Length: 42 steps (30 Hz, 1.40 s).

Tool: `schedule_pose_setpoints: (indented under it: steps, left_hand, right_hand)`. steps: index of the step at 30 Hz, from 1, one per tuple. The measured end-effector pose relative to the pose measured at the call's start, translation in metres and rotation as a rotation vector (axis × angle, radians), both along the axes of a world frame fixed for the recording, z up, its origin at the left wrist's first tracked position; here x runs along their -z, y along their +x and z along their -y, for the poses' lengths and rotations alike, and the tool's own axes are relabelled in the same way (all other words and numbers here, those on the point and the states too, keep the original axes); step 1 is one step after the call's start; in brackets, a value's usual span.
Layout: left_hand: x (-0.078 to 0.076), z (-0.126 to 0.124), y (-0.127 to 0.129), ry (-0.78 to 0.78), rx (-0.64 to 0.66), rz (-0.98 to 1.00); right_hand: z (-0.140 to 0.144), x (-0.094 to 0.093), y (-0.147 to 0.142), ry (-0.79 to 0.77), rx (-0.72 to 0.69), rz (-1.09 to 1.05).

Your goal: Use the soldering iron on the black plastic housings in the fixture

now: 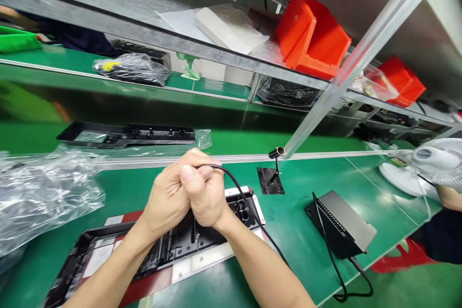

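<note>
My left hand (166, 198) and my right hand (206, 197) are clasped together above a long black plastic housing (108, 255) that lies on the green bench. Both fists close around one end of a thin black cable (241, 191), which arcs out of my right fist and runs down to the right past my forearm. What the fists hold besides the cable end is hidden. The housing rests on a red and white mat (202, 260).
A crumpled clear plastic bag (43, 192) lies at the left. A second black housing (126, 135) sits on the conveyor behind. A black box with a cord (342, 228) and a white fan (433, 163) stand at the right. Red bins (310, 33) sit on the shelf above.
</note>
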<state>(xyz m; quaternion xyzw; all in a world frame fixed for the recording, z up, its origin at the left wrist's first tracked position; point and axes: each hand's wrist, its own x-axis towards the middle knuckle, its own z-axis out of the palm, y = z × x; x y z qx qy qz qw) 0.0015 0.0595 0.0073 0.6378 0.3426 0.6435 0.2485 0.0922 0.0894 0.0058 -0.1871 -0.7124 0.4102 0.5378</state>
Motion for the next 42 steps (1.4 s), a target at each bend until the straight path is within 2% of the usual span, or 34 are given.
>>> schedule_pose_setpoints:
  steps: [14,19,24,33,42]
  left_hand:
    - [0.000,0.002,-0.002,-0.015,0.003,-0.029]
    - [-0.001,0.004,-0.001,-0.049,0.017,-0.003]
    - [-0.004,0.005,0.001,-0.021,0.038,0.017]
    - [-0.003,0.003,0.003,-0.002,-0.042,0.026]
    - [-0.001,-0.002,0.001,0.019,-0.011,0.030]
  right_hand:
    - [0.001,-0.008,0.001,0.047,0.025,0.062]
    - [0.002,-0.004,-0.001,0.028,0.028,0.041]
    - [0.002,-0.004,-0.001,0.024,0.011,0.030]
    - [0.002,0.000,0.001,-0.020,0.023,-0.001]
    - [-0.002,0.005,0.000,-0.033,0.030,0.006]
